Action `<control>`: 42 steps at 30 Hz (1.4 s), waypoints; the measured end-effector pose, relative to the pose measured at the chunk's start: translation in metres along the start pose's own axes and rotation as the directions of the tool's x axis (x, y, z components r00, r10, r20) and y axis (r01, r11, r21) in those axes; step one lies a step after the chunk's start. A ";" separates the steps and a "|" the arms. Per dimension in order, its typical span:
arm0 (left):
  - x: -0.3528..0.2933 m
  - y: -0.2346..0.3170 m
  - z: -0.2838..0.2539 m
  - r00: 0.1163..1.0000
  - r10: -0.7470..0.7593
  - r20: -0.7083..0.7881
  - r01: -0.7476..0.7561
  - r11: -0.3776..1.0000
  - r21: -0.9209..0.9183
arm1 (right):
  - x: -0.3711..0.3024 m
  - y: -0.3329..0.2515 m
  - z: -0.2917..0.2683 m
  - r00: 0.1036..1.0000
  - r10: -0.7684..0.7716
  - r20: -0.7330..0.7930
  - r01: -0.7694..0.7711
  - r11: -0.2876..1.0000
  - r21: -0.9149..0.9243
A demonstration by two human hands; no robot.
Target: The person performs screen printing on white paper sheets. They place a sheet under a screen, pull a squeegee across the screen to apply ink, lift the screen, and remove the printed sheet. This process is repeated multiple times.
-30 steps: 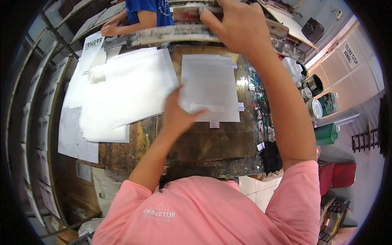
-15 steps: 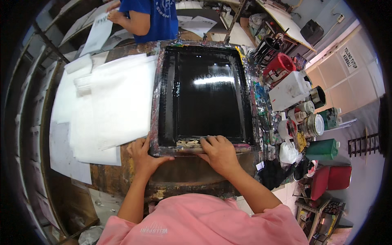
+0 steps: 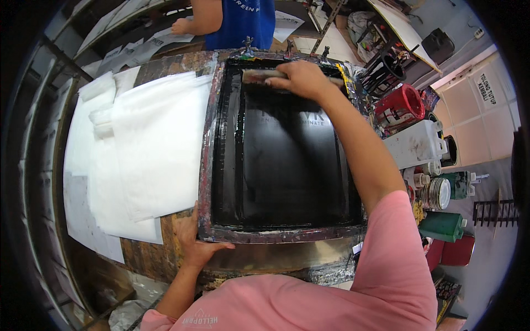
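A screen-printing frame with a dark, ink-covered mesh fills the middle of the table. My right hand grips a squeegee across the mesh at the far end, arm stretched over the right side. Faint lettering shows on the mesh just nearer than the squeegee. At the frame's near left corner my left hand holds on, thumb along the front edge and fingers up the left side, partly hidden by the frame.
White sheets lie stacked left of the frame. A red bucket, a white jerrycan and green containers crowd the right. Clamps stand behind the frame. Beyond, a person in a blue shirt stands near printed sheets.
My right hand has carried the squeegee from the near end to the far end. The frame's near edge looks larger and closer. The other person no longer holds up a sheet.
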State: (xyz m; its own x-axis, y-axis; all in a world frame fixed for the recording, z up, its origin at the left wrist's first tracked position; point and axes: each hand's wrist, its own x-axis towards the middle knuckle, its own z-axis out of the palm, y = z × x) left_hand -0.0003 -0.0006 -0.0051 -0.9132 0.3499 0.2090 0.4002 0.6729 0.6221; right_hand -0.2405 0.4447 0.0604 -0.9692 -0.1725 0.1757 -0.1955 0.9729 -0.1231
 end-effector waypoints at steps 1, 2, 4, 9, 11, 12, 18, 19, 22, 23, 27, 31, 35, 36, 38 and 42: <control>-0.001 0.000 0.001 0.999 -0.037 0.002 0.037 0.995 -0.097 | 0.006 0.005 0.001 0.998 -0.012 -0.065 0.012 1.000 -0.008; -0.002 0.001 0.002 0.998 -0.068 0.017 0.070 0.981 -0.182 | 0.007 0.007 0.006 0.986 -0.016 -0.165 0.012 0.999 -0.030; -0.004 0.003 0.003 0.997 -0.076 0.018 0.078 0.985 -0.153 | -0.003 0.004 0.020 0.978 -0.021 -0.208 0.005 0.997 -0.076; -0.005 0.003 0.001 0.999 -0.020 -0.026 0.018 0.996 -0.089 | -0.079 -0.048 0.029 0.975 -0.005 -0.221 -0.010 0.998 -0.063; -0.004 0.001 0.001 0.998 0.036 -0.051 -0.037 0.999 -0.036 | -0.129 -0.088 0.011 0.979 0.010 -0.205 -0.020 0.999 -0.045; -0.003 0.000 0.002 0.996 0.063 -0.067 -0.065 0.998 -0.026 | -0.155 -0.110 -0.001 0.987 0.046 -0.152 -0.050 0.998 -0.025; 0.003 0.031 -0.004 0.989 -0.144 -0.025 0.122 0.908 -0.401 | -0.268 -0.208 -0.072 0.993 0.120 -0.015 -0.119 0.991 0.057; 0.009 0.043 -0.010 0.986 -0.079 -0.144 -0.001 0.873 -0.488 | -0.271 -0.213 -0.089 0.993 0.109 -0.051 -0.107 0.994 0.037; 0.045 0.082 -0.032 0.942 -0.102 -0.321 -0.149 0.729 -0.668 | -0.247 -0.213 -0.158 0.955 -0.003 -0.297 -0.027 0.995 -0.096; 0.064 0.092 -0.039 0.925 -0.095 -0.369 -0.207 0.689 -0.695 | -0.228 -0.209 -0.183 0.908 -0.070 -0.413 -0.008 0.983 -0.184; 0.157 0.096 -0.027 0.711 0.027 -0.703 -0.629 0.470 -0.619 | -0.155 -0.191 -0.243 0.809 -0.074 -0.583 -0.049 0.980 -0.192; 0.232 0.046 0.036 0.984 -0.139 -0.109 0.061 0.846 -0.530 | -0.127 -0.160 -0.251 0.762 -0.117 -0.637 -0.030 0.976 -0.215; 0.305 0.009 0.101 0.951 0.255 -0.174 -0.239 0.965 0.107 | -0.103 -0.161 -0.283 0.745 -0.337 -0.576 0.048 0.888 -0.457; 0.315 0.001 0.111 0.904 0.371 -0.210 -0.299 0.903 0.308 | -0.096 -0.168 -0.292 0.706 -0.332 -0.625 0.046 0.903 -0.428; 0.327 -0.010 0.124 0.923 0.350 -0.163 -0.280 0.897 0.342 | -0.079 -0.201 -0.327 0.910 0.234 -0.341 -0.317 0.925 -0.211; 0.329 -0.013 0.127 0.885 0.437 -0.161 -0.374 0.873 0.312 | -0.085 -0.189 -0.330 0.905 0.296 -0.306 -0.312 0.950 -0.004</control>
State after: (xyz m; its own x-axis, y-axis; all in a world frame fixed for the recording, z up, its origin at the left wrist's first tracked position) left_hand -0.2958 0.1886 -0.0407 -0.6460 0.4988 0.5778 0.7152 0.6602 0.2297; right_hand -0.0717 0.3261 0.3911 -0.8891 0.1792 0.4211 0.1175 0.9787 -0.1684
